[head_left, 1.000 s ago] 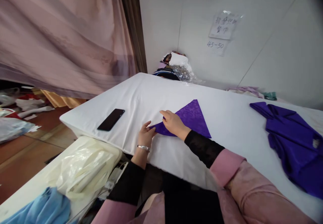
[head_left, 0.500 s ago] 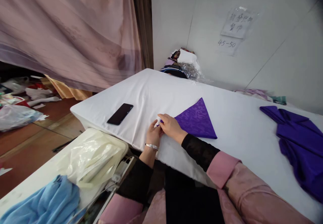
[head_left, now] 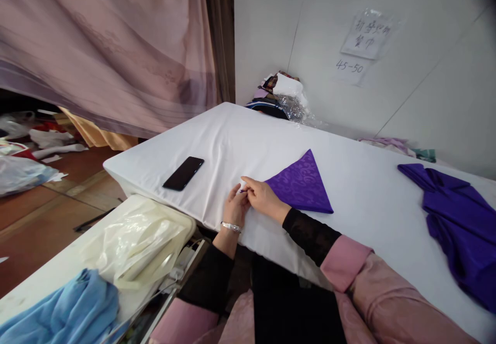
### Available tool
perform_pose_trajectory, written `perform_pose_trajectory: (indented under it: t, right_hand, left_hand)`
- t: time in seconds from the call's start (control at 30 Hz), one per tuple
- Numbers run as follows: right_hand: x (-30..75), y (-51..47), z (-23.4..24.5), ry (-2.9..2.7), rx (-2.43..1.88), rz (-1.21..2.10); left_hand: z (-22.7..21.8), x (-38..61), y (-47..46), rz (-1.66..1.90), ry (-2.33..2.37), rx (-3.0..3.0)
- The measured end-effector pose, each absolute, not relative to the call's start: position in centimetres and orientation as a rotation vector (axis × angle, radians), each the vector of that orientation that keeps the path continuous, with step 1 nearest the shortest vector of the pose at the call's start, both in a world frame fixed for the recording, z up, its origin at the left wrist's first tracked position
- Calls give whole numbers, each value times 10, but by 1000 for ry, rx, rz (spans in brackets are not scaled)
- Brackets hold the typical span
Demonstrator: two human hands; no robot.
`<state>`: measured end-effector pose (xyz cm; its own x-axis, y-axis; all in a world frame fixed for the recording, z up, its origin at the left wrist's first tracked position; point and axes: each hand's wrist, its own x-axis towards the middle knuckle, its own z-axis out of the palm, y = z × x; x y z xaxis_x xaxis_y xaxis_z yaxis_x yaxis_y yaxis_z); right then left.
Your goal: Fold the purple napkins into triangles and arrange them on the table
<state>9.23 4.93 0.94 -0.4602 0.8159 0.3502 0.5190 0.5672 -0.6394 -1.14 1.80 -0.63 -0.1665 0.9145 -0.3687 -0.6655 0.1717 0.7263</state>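
Observation:
A purple patterned napkin [head_left: 302, 186], folded into a triangle, lies flat on the white table [head_left: 240, 137]. Both of my hands meet at its near left corner. My left hand [head_left: 235, 207] has its fingers curled, pinching the corner's tip. My right hand [head_left: 261, 197] rests on the same corner, thumb and forefinger closed on the cloth. A silver bracelet sits on my left wrist.
A black phone [head_left: 183, 173] lies on the table to the left. A heap of purple cloths [head_left: 461, 225] sits at the right. Clothes and plastic bags [head_left: 282, 96] lie by the wall. A side table holds pale plastic wrap [head_left: 135, 246] and blue cloth [head_left: 65, 313].
My left hand has moved right to join my right hand at the napkin's corner, and the long left point has been drawn in. The camera has shifted slightly.

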Motion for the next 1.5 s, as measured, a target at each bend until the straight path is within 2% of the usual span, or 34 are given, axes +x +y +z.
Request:
perform_pose_trajectory:
  t: [0.23, 0.4, 0.57, 0.73, 0.87, 1.0, 1.27, 1.5]
  right_hand:
    - [96, 43, 10, -2042, -1056, 696]
    - [150, 34, 18, -2040, -1085, 478]
    - [235, 19, 18, -2206, -1449, 303]
    - [270, 3, 4, -2434, -1758, 428]
    - [272, -2, 2, -2466, -1719, 339]
    - [278, -2, -1, -2525, -1660, 452]
    - [307, -13, -15, -2315, -1540, 415]
    - [340, -29, -18, -1772, -1601, 308]
  left_hand:
    - [-14, -13, 24, 1442, 1028, 386]
    - [-9, -13, 25, 1409, 1104, 429]
    - [-6, -12, 24, 1424, 1143, 465]
    - [-5, -11, 26, 1439, 1194, 457]
    - [-5, -10, 26, 1456, 1225, 479]
    - [-7, -11, 26, 1484, 1271, 525]
    - [-21, -23, 29, 1473, 1473, 807]
    - [-13, -27, 24, 1316, 1746, 1029]
